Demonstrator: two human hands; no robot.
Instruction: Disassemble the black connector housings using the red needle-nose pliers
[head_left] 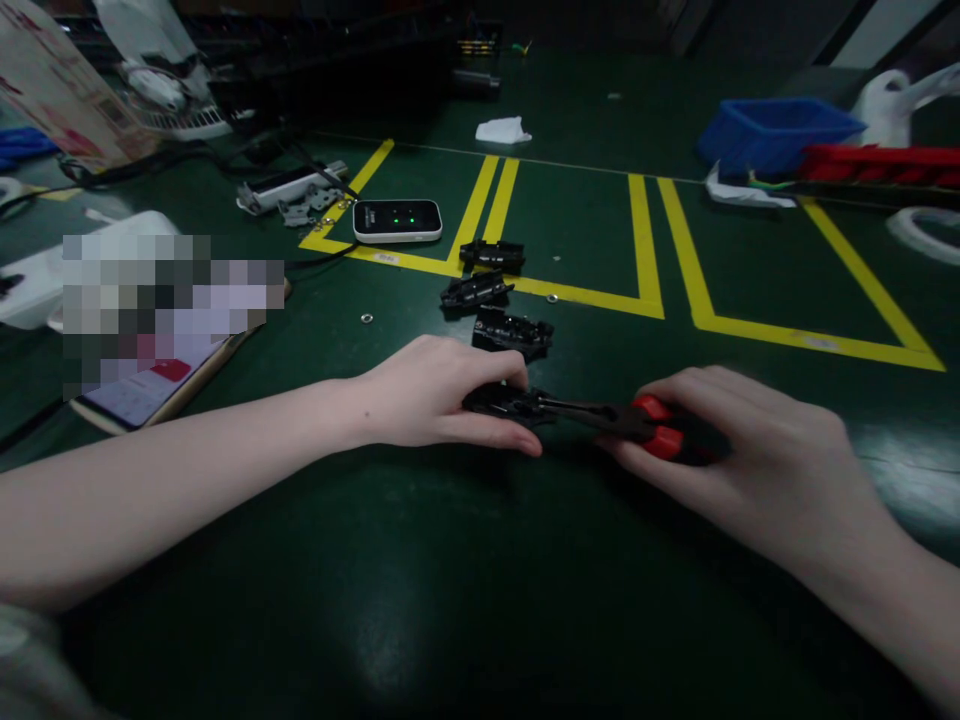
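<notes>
Nearest the camera, at the near left corner of the bench (375, 560), lies my sleeve (37, 650). Toward the near edge, midway along, my left hand (431, 395) has thumb and forefinger clamped on a slim black part (495, 401). My right hand (765, 450), fingers wrapped round red-handled pliers (626, 420), brings their tips to the right end of that part; whether they grip it I cannot tell. Progress: work on the held part appears under way and unfinished. Three similar black pieces lie just beyond, the nearest (512, 332), the middle (476, 291) and the farthest (491, 256); whether these are done or waiting cannot be judged. Two small metal rings lie loose, one (367, 318) to the left of the pieces and one (552, 298) to the right, on yellow tape (600, 301). Writing: toward the far left corner, a white-rimmed device (397, 221) shows green lights and a pale mark too small to read. Small labels on the tape, one on the left (386, 258) and one on the right (820, 343), are likewise illegible. Toward the left edge, the phone (154, 390) is partly masked, its screen yielding no brand or legible word.
</notes>
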